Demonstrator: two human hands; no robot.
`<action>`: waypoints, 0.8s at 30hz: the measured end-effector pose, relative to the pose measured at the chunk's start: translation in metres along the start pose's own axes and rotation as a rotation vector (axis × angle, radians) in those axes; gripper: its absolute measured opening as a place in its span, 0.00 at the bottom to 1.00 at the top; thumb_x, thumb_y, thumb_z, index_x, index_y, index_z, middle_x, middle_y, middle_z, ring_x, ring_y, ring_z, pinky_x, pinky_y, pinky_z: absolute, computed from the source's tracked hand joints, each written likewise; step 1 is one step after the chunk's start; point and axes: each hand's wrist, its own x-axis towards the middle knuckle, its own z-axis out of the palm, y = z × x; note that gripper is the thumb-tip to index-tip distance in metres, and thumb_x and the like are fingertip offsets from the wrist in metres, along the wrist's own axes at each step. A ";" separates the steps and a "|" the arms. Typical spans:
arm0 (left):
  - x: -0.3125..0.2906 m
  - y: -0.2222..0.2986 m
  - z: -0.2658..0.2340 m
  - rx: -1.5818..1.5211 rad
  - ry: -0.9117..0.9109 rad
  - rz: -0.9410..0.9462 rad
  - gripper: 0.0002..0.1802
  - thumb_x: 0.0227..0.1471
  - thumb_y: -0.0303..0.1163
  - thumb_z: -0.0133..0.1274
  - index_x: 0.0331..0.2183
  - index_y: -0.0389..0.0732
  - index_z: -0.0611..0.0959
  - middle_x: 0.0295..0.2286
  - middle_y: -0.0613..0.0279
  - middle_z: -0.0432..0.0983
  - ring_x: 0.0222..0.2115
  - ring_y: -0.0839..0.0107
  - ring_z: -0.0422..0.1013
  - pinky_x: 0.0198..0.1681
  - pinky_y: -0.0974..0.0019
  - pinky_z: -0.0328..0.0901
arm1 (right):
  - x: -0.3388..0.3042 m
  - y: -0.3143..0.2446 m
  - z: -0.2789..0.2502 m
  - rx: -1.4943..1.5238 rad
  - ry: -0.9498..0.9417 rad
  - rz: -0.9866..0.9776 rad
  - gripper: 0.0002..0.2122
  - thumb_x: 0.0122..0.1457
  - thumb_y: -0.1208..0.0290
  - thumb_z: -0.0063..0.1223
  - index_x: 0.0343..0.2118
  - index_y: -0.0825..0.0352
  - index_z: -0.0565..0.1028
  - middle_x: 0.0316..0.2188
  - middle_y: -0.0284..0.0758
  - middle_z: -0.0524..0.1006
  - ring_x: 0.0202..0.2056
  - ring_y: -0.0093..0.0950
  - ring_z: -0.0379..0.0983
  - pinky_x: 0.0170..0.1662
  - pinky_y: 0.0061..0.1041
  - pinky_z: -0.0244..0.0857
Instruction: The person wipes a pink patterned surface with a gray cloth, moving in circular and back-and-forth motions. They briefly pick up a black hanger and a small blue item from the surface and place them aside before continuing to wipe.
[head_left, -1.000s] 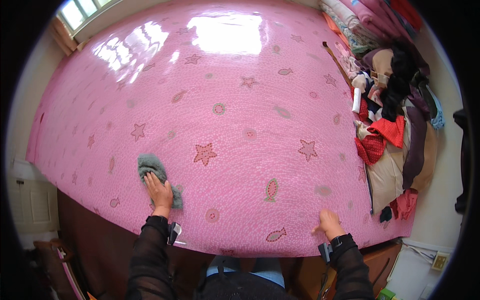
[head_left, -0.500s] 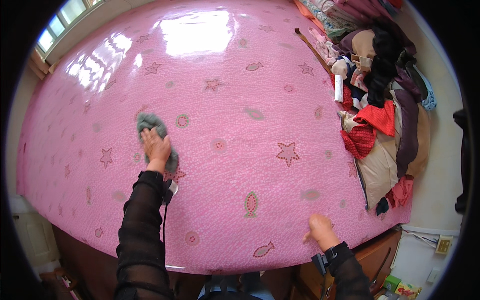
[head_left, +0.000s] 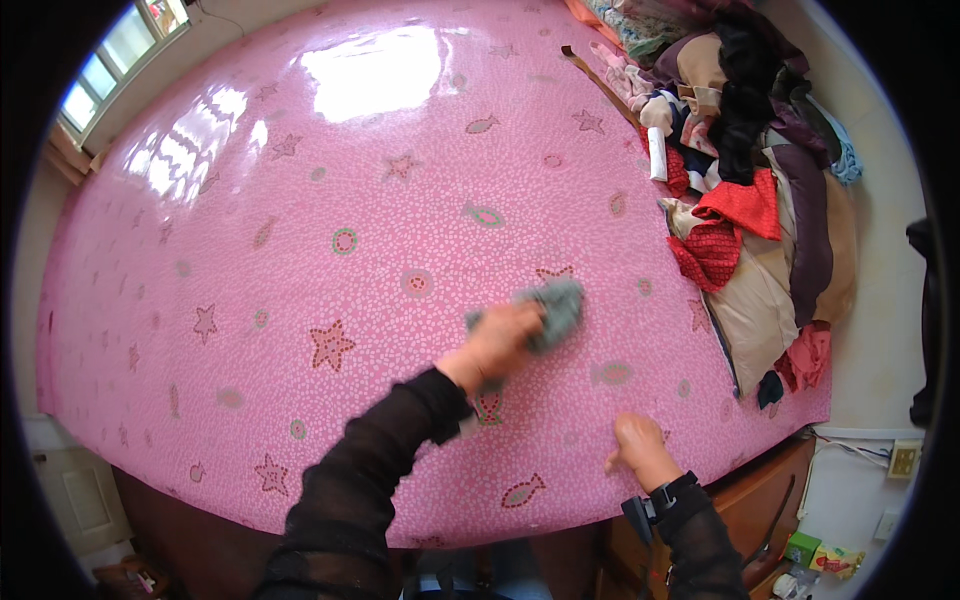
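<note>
My left hand [head_left: 503, 336] presses a grey-green cloth [head_left: 556, 312] onto a glossy pink patterned cover [head_left: 400, 330], near its middle. The hand is blurred, its fingers closed over the cloth. A bit of the cloth shows on the near side too, under the palm. Toward the right front edge of the cover, my right hand [head_left: 643, 450] rests with its fingers curled under and its thumb to the left. Nothing shows in that hand, and its fingertips are hidden. A dark band with a small black device [head_left: 640, 520] sits at the right wrist.
Clothes lie heaped along the right side, with a beige cushion-like piece [head_left: 755, 310], red cloth [head_left: 712, 255] and a white tube-like item [head_left: 657, 153]. A brown strap [head_left: 600, 82] lies beside them. Wooden furniture [head_left: 740, 520] stands below the front edge. A window [head_left: 120, 60] is at the far left.
My left hand has swept the cloth to the right across the cover, from the left side to the middle. The right hand stays where it was. The whole view has shifted slightly.
</note>
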 end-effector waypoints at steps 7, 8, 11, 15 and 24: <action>-0.071 0.133 0.066 -0.129 -0.257 -0.123 0.19 0.33 0.24 0.52 0.35 0.43 0.75 0.40 0.59 0.73 0.46 0.59 0.67 0.46 0.58 0.60 | -0.007 0.016 0.020 0.152 0.258 -0.108 0.22 0.26 0.64 0.71 0.24 0.69 0.72 0.26 0.47 0.74 0.32 0.45 0.73 0.34 0.40 0.67; -0.076 0.141 0.069 -0.195 -0.267 -0.158 0.19 0.32 0.23 0.52 0.34 0.43 0.76 0.39 0.59 0.74 0.45 0.59 0.68 0.45 0.58 0.61 | -0.006 0.013 0.024 0.117 0.284 -0.057 0.21 0.28 0.65 0.70 0.24 0.68 0.72 0.25 0.46 0.74 0.32 0.45 0.72 0.34 0.40 0.66; -0.092 0.149 0.058 -0.247 0.068 -0.244 0.24 0.29 0.16 0.52 0.36 0.41 0.76 0.35 0.58 0.74 0.38 0.59 0.70 0.41 0.61 0.64 | -0.023 0.019 0.033 0.115 0.349 -0.056 0.17 0.34 0.64 0.67 0.22 0.66 0.70 0.24 0.43 0.73 0.30 0.43 0.71 0.33 0.39 0.65; -0.142 0.108 -0.040 -0.508 0.512 -0.518 0.35 0.38 0.10 0.36 0.51 0.39 0.68 0.47 0.59 0.67 0.48 0.69 0.63 0.53 0.66 0.58 | -0.085 0.028 0.049 0.332 0.463 -0.140 0.15 0.41 0.65 0.63 0.22 0.68 0.69 0.22 0.42 0.73 0.30 0.43 0.71 0.32 0.39 0.64; -0.234 0.026 -0.103 0.946 0.326 -0.954 0.32 0.45 0.34 0.44 0.54 0.34 0.65 0.53 0.42 0.59 0.56 0.46 0.52 0.61 0.55 0.45 | -0.238 0.101 0.105 0.358 0.098 0.266 0.13 0.44 0.63 0.60 0.20 0.66 0.69 0.22 0.40 0.72 0.29 0.40 0.70 0.32 0.38 0.63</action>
